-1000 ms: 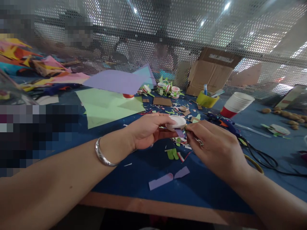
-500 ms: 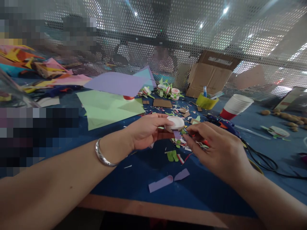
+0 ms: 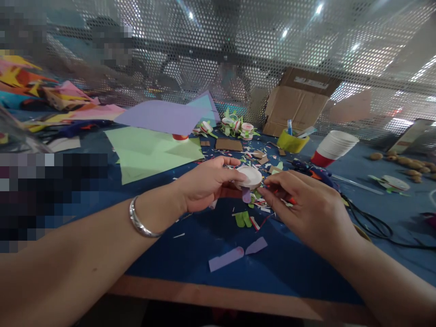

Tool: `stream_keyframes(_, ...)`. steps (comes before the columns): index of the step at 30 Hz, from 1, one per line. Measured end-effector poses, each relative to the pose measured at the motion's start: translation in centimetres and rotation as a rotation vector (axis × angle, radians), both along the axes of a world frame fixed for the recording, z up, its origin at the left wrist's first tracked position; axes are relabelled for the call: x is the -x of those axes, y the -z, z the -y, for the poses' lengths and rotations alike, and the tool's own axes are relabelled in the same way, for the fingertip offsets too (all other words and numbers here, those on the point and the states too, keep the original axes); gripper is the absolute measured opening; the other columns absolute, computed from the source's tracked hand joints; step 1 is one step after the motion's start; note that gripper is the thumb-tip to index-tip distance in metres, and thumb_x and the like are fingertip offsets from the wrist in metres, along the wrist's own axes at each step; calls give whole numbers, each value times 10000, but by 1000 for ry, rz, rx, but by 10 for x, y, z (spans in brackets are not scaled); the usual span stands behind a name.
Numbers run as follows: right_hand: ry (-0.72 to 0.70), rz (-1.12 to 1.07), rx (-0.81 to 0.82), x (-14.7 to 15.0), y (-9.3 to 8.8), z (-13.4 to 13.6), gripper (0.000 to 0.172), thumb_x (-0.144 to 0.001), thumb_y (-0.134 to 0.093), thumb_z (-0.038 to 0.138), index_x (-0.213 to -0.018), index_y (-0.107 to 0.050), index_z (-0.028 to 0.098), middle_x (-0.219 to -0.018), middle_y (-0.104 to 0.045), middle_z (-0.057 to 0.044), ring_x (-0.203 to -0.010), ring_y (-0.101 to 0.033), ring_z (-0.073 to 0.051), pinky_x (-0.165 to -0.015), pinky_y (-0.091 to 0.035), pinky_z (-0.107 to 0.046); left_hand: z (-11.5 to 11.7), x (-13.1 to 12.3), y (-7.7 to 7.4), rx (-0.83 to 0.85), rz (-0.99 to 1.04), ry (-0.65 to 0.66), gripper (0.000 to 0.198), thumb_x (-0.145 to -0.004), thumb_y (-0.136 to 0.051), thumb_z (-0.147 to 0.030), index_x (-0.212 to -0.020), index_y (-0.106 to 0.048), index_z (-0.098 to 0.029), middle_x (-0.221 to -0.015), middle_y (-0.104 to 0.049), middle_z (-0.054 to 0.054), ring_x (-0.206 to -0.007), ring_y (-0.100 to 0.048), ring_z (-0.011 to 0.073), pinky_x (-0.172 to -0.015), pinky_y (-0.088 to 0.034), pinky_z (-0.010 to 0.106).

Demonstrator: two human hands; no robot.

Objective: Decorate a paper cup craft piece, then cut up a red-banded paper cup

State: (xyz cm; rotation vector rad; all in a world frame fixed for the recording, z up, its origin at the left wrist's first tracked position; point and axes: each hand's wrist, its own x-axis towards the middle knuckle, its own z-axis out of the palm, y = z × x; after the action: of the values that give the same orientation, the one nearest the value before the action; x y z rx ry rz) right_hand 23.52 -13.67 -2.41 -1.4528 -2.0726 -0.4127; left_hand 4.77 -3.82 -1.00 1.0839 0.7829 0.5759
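My left hand point(image 3: 207, 184) grips a shallow white paper cup bottom point(image 3: 251, 176), thumb on top and fingers around its far side. From the near side of that piece a short purple paper tab point(image 3: 246, 195) hangs down. Close by the piece's right edge is my right hand point(image 3: 306, 204), its thumb and fingertips drawn together; whatever they pinch is too small to make out. On the table below lie a long purple paper strip point(image 3: 226, 260) and a pointed purple piece point(image 3: 256, 245). Green paper scraps point(image 3: 243, 219) lie just beyond them.
A blue glue gun point(image 3: 315, 174) with a black cord point(image 3: 371, 225) lies beyond my right hand. Stacked paper cups point(image 3: 335, 147), a yellow holder point(image 3: 293, 141) and a cardboard box point(image 3: 298, 102) stand behind. Green point(image 3: 150, 152) and purple sheets point(image 3: 163, 116) cover the left back.
The purple tab under the cup bottom has swung slightly left and hangs straighter. Both hands keep nearly the same place, and the view has shifted a little.
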Motion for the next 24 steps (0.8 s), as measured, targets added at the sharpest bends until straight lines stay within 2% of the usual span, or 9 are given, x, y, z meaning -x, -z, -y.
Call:
stream_keyframes(7, -10, -1, 52, 1, 1, -1, 151, -980, -605, 323, -960, -664, 185, -840, -697, -44, -781, -678, -202, -683, -465, -315, -1, 2, 1, -2, -6, 29, 348, -850, -673, -91, -1135, -488, -169, -894, -709, 48, -659, -650, 105, -618, -547, 227)
stream_keyframes(11, 12, -40, 28, 1, -2, 0, 141, -973, -621, 329, -949, -670, 199, -822, -702, -30, -738, -668, -180, -658, -461, -300, -3, 4, 2, 15, 4, 35, 394, -814, -700, -102, -1139, -490, -170, -857, -702, 41, -632, -625, 109, -593, -513, 232)
stream_keyframes(16, 24, -221, 68, -3, -7, -1, 52, -950, -648, 256, -936, -691, 230, -789, -705, 14, -684, -645, -128, -637, -463, -255, -8, 6, 3, 8, -9, 35, 313, -788, -679, -100, -1070, -562, -169, -853, -677, 19, -615, -582, 90, -530, -422, 200)
stream_keyframes(19, 23, -368, 144, -5, -7, -4, 44, -937, -668, 270, -931, -695, 235, -769, -694, 31, -664, -625, -110, -624, -470, -233, -8, 7, 0, -3, -36, 44, 299, -776, -677, -115, -1059, -597, -172, -838, -665, 7, -650, -598, 93, -540, -415, 191)
stream_keyframes(24, -22, -526, 293, -2, -6, -8, 111, -939, -668, 337, -969, -701, 235, -809, -707, 23, -718, -653, -119, -635, -501, -221, -4, 10, -4, -101, -117, 150, 443, -752, -705, -144, -1168, -557, -179, -785, -691, 0, -639, -625, 118, -573, -425, 212)
